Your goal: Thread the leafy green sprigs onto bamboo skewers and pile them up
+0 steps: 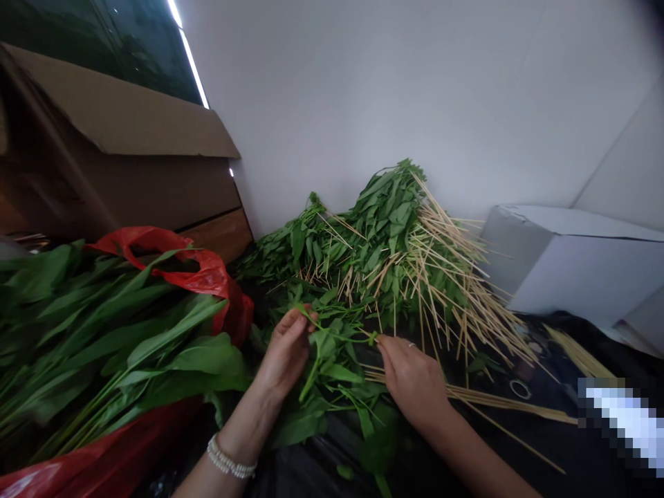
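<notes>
My left hand [285, 349] is closed in a pinch on a thin green stem [321, 328] of a leafy vegetable. That stem runs across to the right, toward the fingertips of my right hand [415, 377]. My right hand is closed on a thin wooden skewer [519, 440], whose rear part sticks out below the wrist. A small piece of green stem [372, 337] sits at the skewer's front end, by the fingertips. Beneath both hands lie loose green leaves and cut stems [337, 373] on a black plastic sheet [306, 463].
Left, a red plastic bag [228, 304] holds long leafy greens [155, 353]. A cardboard box [129, 187] stands behind it. Skewered greens [384, 228] are piled against the wall, sticks [456, 277] pointing right. A white box [581, 270], loose skewers [519, 407] and a roll of tape [520, 389] lie right.
</notes>
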The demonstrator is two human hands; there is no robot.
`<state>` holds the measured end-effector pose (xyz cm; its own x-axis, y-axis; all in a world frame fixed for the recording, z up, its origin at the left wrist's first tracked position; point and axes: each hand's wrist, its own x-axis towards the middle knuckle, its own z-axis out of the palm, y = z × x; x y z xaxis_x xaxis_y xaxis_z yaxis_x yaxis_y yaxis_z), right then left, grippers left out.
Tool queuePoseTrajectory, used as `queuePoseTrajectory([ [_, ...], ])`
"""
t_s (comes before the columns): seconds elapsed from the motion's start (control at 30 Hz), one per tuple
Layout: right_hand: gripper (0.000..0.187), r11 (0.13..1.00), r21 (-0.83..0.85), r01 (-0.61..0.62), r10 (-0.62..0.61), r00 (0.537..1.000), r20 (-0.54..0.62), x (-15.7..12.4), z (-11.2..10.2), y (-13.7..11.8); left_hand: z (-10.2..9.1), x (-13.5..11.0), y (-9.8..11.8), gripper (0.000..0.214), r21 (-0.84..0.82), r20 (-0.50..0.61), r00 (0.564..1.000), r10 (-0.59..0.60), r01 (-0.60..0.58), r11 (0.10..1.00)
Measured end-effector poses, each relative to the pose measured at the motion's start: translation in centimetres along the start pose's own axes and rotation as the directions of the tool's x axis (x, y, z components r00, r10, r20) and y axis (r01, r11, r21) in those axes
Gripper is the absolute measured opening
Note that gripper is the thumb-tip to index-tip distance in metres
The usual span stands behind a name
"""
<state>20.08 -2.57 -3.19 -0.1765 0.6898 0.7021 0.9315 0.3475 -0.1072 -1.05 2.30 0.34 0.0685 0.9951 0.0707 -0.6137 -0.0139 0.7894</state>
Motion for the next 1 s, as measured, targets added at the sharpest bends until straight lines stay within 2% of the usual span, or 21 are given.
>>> queuePoseTrajectory([
  [0.07,0.023,0.998,-0.069,-0.008,0.009,1.000,0.010,0.0,-0.1,0.2,-0.2,0.4,0.4,0.037,-0.172,-0.023,0.999,-0.044,0.040,0.984],
  [0.13,0.020,0.984,-0.174,-0.035,0.043,0.998,0.042,0.0,-0.2,0.6,-0.3,0.5,0.8,0.034,-0.301,0.007,0.998,-0.065,0.064,0.952],
  [0.23,0.018,0.947,-0.311,-0.082,0.121,0.987,0.109,0.1,-0.5,1.7,-0.3,0.4,1.3,0.029,-0.401,0.064,0.997,-0.052,0.073,0.913],
  [0.3,0.016,0.945,-0.306,-0.113,0.149,0.984,0.097,0.3,-0.6,2.3,-0.4,0.3,1.3,0.026,-0.357,0.079,0.996,-0.052,0.077,0.931],
  [0.37,0.017,0.975,-0.189,-0.115,0.123,0.992,0.035,0.4,-0.8,2.4,-0.4,0.3,0.9,0.024,-0.212,0.063,0.993,-0.096,0.107,0.971],
  [0.47,0.024,0.998,0.060,0.008,-0.003,0.997,-0.079,0.4,-1.1,1.5,-0.4,0.3,-0.3,0.029,0.000,-0.012,0.986,-0.164,0.164,0.986],
  [0.53,0.028,0.981,0.148,0.124,-0.106,0.987,-0.124,0.4,-1.3,0.6,-0.2,0.3,-1.0,0.034,0.056,-0.043,0.981,-0.188,0.190,0.980],
  [0.63,0.031,0.966,0.148,0.212,-0.194,0.973,-0.126,0.2,-1.5,-0.4,0.2,0.0,-1.5,0.034,0.098,-0.019,0.975,-0.220,0.220,0.971],
  [0.87,0.032,0.973,0.111,0.202,-0.192,0.977,-0.093,0.1,-1.3,-0.7,0.8,-0.5,-1.3,0.036,0.131,0.062,0.962,-0.267,0.257,0.957],
  [1.0,0.033,0.972,0.110,0.209,-0.198,0.975,-0.101,0.2,-1.4,-0.9,0.7,-0.7,-1.6,0.031,0.177,0.068,0.969,-0.236,0.221,0.959],
])
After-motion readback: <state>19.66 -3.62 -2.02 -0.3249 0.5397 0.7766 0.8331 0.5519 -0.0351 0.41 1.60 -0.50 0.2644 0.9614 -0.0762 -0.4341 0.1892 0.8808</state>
